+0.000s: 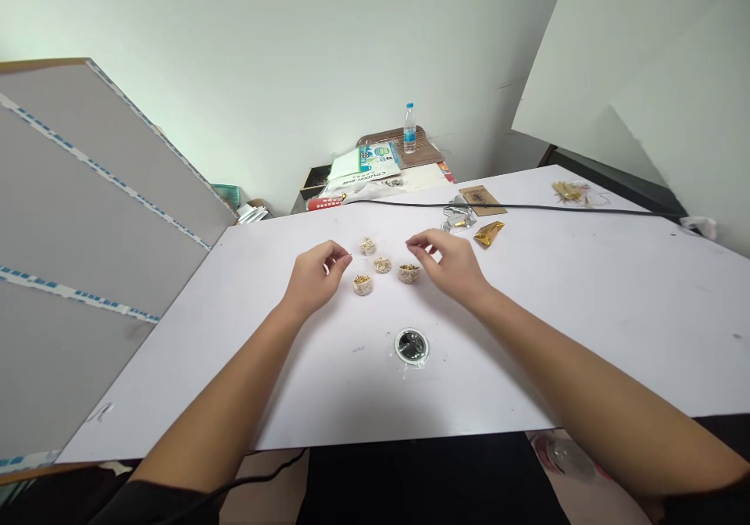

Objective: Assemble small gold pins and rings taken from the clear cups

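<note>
My left hand (319, 276) is over the table, left of a group of small round containers. Its thumb and forefinger are pinched together; anything between them is too small to name. Closest to it is a clear tub (362, 286) heaped with tiny gold-coloured pieces. My right hand (450, 261) hovers on the other side, also in a pinch, with a tiny dark speck at the fingertips. Just below those fingertips stands a second tub (408, 275) of darker gold pieces. Between the hands are a low container (382, 265) and a farther one (367, 247), both with pale contents.
A round black disc with a white rim (412, 346) is set in the white table (328, 400). Behind my right hand lie a gold packet (489, 233), a silver packet (458, 219) and a brown card (485, 201). A black cable (527, 208) crosses the back; a bottle (409, 130) stands beyond.
</note>
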A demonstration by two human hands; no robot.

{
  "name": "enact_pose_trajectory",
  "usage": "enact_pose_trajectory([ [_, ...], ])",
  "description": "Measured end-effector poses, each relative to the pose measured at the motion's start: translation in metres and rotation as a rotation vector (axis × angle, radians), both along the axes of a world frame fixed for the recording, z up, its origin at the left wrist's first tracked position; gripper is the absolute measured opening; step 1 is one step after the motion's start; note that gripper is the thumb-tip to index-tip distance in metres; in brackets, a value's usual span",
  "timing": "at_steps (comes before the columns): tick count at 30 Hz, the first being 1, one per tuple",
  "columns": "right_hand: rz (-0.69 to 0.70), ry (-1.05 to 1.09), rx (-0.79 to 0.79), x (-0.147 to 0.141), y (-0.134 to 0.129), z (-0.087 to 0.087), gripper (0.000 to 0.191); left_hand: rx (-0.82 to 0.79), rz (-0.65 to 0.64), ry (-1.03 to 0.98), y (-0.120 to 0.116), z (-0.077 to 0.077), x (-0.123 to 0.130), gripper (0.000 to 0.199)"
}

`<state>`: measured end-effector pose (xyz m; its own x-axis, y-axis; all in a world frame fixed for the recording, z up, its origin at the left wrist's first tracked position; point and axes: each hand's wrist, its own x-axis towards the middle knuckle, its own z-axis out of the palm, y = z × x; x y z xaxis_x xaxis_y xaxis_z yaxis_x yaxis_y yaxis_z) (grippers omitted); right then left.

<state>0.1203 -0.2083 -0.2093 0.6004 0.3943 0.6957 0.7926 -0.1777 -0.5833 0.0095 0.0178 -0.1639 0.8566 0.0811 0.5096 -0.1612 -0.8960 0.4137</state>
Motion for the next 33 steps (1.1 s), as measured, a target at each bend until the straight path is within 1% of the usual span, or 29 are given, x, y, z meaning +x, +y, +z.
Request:
enact_pose_trajectory([
  [3,-0.029,0.058,-0.046,0.014,-0.001,0.011,0.010,-0.004,-0.015,0.015,0.001,0.003,0.005,0.016],
  [7,-0.006,0.093,-0.173,0.024,0.005,0.017,0.011,-0.007,-0.029,0.028,0.001,0.007,0.012,0.018],
  [12,0.008,0.070,-0.315,0.029,0.014,0.024,0.013,-0.013,-0.027,0.048,0.000,0.008,0.014,0.019],
  [14,0.020,0.078,-0.347,0.029,0.017,0.031,0.013,-0.025,-0.023,0.055,0.001,0.007,0.012,0.020],
  [17,0.073,0.090,-0.420,0.025,0.020,0.046,0.014,-0.048,-0.013,0.065,0.003,0.006,0.009,0.020],
  [20,0.040,0.073,-0.573,0.017,0.020,0.056,0.016,-0.052,-0.007,0.074,0.006,0.006,0.006,0.018],
  [22,0.003,0.080,-0.710,0.012,0.018,0.058,0.018,-0.039,-0.009,0.076,0.007,0.007,0.005,0.018],
  [24,-0.028,0.096,-0.781,0.010,0.015,0.056,0.022,-0.028,-0.016,0.075,0.008,0.008,0.005,0.018],
  [27,-0.066,0.107,-0.758,0.012,0.011,0.051,0.023,-0.022,-0.019,0.081,0.011,0.009,0.006,0.019],
  [31,-0.093,0.137,-0.641,0.016,0.007,0.044,0.022,0.011,-0.026,0.088,0.010,0.008,0.009,0.019],
  [33,-0.112,0.124,-0.591,0.017,0.006,0.037,0.020,0.038,-0.048,0.091,0.008,0.006,0.010,0.020],
])
